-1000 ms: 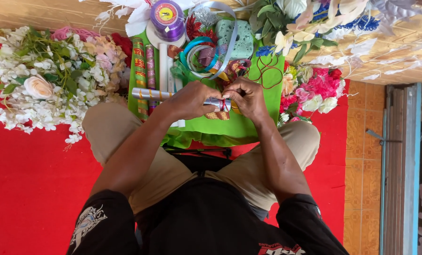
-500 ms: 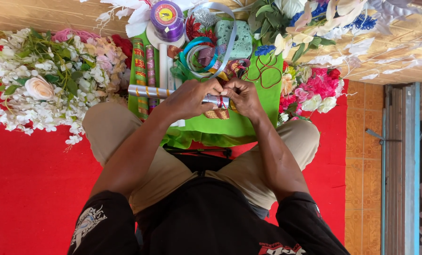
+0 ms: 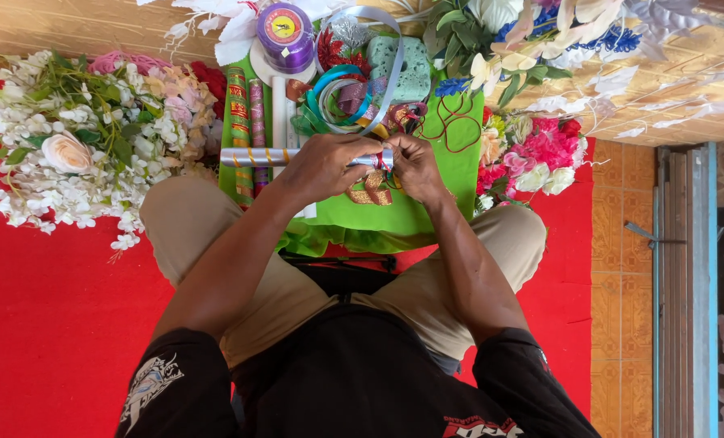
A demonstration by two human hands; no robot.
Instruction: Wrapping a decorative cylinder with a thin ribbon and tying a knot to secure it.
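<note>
My left hand (image 3: 323,166) grips a silver stick with gold spiral stripes (image 3: 252,156), held level over a green cloth (image 3: 451,174). My right hand (image 3: 415,166) pinches the stick's right end, where a red and gold ribbon bow (image 3: 370,193) hangs below my fingers. A pale silver ribbon (image 3: 393,69) loops up from my hands toward the far side. Both hands touch at the stick's end.
White and peach artificial flowers (image 3: 62,146) lie at left on a red carpet (image 3: 46,324). Pink and red flowers (image 3: 540,154) lie at right. Beyond my hands are a purple ribbon spool (image 3: 285,36), teal ribbon coils (image 3: 329,93), decorated sticks (image 3: 239,105) and green foam (image 3: 411,65).
The hands have stayed in place on the stick; the fingers shifted slightly around its right end and the silver ribbon moved a little.
</note>
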